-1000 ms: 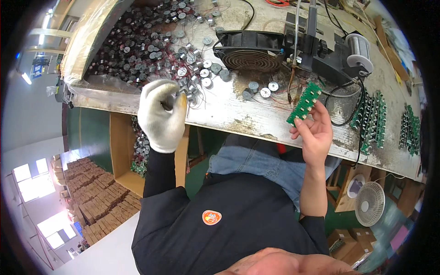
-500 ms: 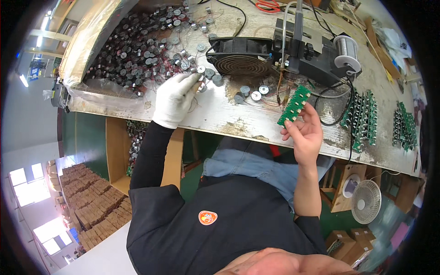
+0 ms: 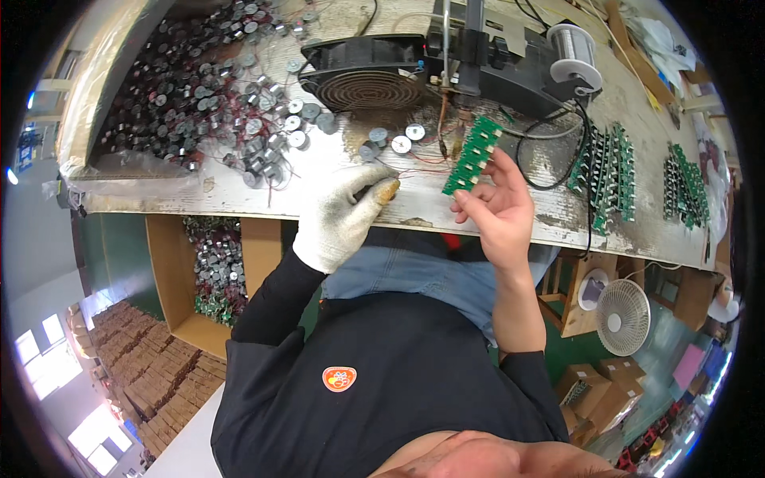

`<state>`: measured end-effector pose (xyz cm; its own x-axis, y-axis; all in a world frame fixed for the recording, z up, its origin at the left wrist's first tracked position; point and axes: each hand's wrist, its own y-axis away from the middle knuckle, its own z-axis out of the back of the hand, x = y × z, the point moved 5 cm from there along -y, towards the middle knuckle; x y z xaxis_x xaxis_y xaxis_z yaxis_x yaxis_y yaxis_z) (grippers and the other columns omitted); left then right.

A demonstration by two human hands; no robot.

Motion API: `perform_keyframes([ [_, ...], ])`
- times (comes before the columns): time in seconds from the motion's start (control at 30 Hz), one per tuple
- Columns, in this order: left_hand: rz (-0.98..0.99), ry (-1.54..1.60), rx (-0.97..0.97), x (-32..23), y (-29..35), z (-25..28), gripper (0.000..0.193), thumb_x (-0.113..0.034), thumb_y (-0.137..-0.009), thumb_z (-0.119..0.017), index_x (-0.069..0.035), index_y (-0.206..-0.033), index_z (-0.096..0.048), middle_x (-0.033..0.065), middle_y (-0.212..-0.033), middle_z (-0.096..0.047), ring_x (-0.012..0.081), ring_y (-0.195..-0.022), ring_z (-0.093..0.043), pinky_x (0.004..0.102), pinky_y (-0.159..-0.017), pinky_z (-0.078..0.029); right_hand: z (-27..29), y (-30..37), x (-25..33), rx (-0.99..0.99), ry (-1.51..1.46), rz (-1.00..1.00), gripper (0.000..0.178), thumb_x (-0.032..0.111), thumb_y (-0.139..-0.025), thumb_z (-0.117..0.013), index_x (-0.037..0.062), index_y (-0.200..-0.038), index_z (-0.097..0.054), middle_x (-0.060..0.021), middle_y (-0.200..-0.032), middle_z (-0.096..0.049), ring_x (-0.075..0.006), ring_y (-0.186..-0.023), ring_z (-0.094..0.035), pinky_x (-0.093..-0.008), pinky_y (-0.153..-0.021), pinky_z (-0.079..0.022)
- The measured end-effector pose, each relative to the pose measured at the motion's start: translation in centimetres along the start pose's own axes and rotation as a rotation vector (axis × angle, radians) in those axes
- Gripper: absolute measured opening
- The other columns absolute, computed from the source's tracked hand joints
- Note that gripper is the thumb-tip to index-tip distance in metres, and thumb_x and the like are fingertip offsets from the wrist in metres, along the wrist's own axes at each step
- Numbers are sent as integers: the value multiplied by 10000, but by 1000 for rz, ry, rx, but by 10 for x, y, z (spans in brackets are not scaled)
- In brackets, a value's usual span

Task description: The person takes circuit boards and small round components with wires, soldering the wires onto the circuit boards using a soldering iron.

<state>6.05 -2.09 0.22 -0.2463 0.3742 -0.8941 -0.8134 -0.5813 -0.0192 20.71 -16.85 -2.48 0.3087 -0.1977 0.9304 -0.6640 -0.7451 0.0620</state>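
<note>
My right hand [image 3: 500,203], bare, grips a narrow green circuit board [image 3: 473,156] by its lower end, between thumb and fingers. The board stands tilted above the bench, with a row of small pale parts on it. My left hand [image 3: 341,213] wears a white glove with a worn brownish thumb tip. Its thumb and fingers are pinched together near the bench's front edge; what is between them is hidden. Thin reddish wires [image 3: 426,170] lie close to its fingertips. Just beyond are a few round silver motor-like discs [image 3: 401,144].
A large heap of wired discs [image 3: 199,103] fills the left, beside a plastic-covered box wall [image 3: 84,119]. Behind stand a black fan [image 3: 362,76] and a soldering device [image 3: 510,68] with a wire spool [image 3: 574,57]. Stacked green boards [image 3: 610,175] lie right, near a hanging black cable [image 3: 590,191].
My left hand has moved away from the disc heap, rightward and nearer to me, fingers pinched. My right hand still holds the circuit board. The whole view has shifted.
</note>
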Motion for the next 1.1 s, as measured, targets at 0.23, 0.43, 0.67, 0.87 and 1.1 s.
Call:
perform_keyframes([
  [0.23, 289, 270, 48, -12, -2, -32, 185, -129, -904, -603, 35, -986, -629, 42, -765, -619, 69, -672, -562, 217, -597, -452, 1, 0, 1, 12, -10, -17, 610, -137, -790, -589, -35, -1344, -356, -173, -1163, -535, -170, -724, -629, -241, -527, -523],
  [0.43, 322, 369, 72, -9, -12, -43, 174, -128, -885, -615, 35, -945, -620, 49, -784, -612, 73, -702, -556, 231, -626, -463, -1, -4, 4, 3, -43, -15, 615, -138, -788, -589, -11, -1345, -363, -168, -1155, -544, -167, -720, -632, -236, -522, -519],
  [0.67, 334, 495, 47, -5, -20, -47, 140, -107, -845, -621, 28, -878, -608, 46, -791, -611, 78, -705, -559, 234, -617, -464, -3, -6, 7, -10, -89, 12, 610, -136, -794, -592, -14, -1341, -352, -146, -1126, -529, -163, -734, -633, -233, -536, -525],
  [0.87, 428, 606, 19, 2, -22, -51, 126, -105, -832, -634, 19, -821, -614, 36, -741, -600, 76, -661, -542, 238, -573, -450, -5, -9, 10, -40, -93, 51, 602, -134, -793, -588, -3, -1335, -360, -147, -1108, -535, -166, -728, -634, -238, -528, -528],
  [1.1, 393, 625, 19, 1, -25, -50, 134, -112, -829, -637, 18, -803, -620, 33, -710, -597, 76, -645, -537, 237, -558, -433, -4, -12, 13, -46, -108, 59, 611, -136, -791, -587, -1, -1340, -354, -150, -1102, -535, -171, -728, -639, -245, -531, -543],
])
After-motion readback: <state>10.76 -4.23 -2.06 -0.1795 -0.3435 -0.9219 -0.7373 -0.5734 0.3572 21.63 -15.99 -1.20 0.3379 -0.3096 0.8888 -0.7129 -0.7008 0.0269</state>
